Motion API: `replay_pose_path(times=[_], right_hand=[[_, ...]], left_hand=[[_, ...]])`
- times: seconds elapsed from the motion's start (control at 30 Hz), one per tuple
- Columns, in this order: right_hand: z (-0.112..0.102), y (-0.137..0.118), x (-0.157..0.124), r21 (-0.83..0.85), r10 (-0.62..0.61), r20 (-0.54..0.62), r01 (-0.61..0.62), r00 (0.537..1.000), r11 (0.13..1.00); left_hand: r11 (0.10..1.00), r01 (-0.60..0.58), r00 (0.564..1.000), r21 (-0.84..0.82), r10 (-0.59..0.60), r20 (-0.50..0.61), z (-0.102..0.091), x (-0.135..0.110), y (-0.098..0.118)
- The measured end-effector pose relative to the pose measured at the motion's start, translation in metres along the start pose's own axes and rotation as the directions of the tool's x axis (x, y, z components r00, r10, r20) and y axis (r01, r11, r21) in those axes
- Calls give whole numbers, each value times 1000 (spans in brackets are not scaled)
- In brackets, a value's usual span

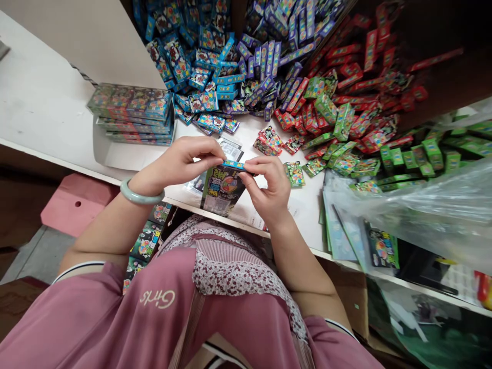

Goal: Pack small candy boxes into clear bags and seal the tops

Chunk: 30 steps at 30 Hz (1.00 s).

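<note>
A small blue box (233, 164) lies at the top end of a larger dark printed box (222, 190), which is at the table's front edge. My left hand (194, 158), with a pale green bangle on the wrist, has its fingers pinched at the left end of the blue box. At the other end my right hand (269, 183) is closed, thumb and forefinger at the corner. Whether the blue box sits inside the dark one or only on its top, I cannot tell. Flat clear packets (230, 148) lie just behind my hands.
Heaps of blue boxes (203, 102), purple boxes (265, 61), red boxes (346, 72) and green boxes (342, 120) cover the back. Stacked filled trays (132, 115) stand left, beside a tall white panel (100, 41). Clear plastic bags (434, 200) spread over the right side.
</note>
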State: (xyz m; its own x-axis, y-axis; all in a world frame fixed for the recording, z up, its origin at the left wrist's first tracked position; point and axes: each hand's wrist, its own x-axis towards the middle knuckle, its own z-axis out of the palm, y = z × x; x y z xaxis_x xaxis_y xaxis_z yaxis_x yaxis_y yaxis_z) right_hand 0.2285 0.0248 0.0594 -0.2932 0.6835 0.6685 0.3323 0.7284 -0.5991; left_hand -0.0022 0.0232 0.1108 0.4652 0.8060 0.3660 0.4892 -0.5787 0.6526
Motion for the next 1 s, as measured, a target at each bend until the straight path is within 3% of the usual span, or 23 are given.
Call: replay_pose_path(times=[0.17,0.27,0.43,0.57,0.67,0.83,0.93,1.0], right_hand=[[-2,3,2,-1,-41,15,41,999,999],[1,5,0,15,2,35,-3,999,1000],[8,8,-8,34,75,19,-75,997,997],[10,10,-12,160,203,-2,-200,979,967],[8,10,-12,161,156,-13,-152,988,975],[9,11,-8,50,57,33,-59,998,997],[0,17,-5,79,136,118,-146,984,986],[-19,28,-7,100,237,172,-256,956,961]], left_hand=[[995,-87,996,-58,88,23,4,-6,-10],[991,-126,990,-37,123,-74,15,-12,-17],[992,-60,976,-107,36,-214,35,-19,-27],[983,-52,972,-173,10,-236,37,-20,-28],[983,-87,975,-160,52,-215,36,-18,-26],[970,-81,950,-231,5,-312,45,-13,-29],[970,-51,947,-239,-29,-319,48,-11,-30],[970,-47,949,-238,-30,-314,47,-12,-29]])
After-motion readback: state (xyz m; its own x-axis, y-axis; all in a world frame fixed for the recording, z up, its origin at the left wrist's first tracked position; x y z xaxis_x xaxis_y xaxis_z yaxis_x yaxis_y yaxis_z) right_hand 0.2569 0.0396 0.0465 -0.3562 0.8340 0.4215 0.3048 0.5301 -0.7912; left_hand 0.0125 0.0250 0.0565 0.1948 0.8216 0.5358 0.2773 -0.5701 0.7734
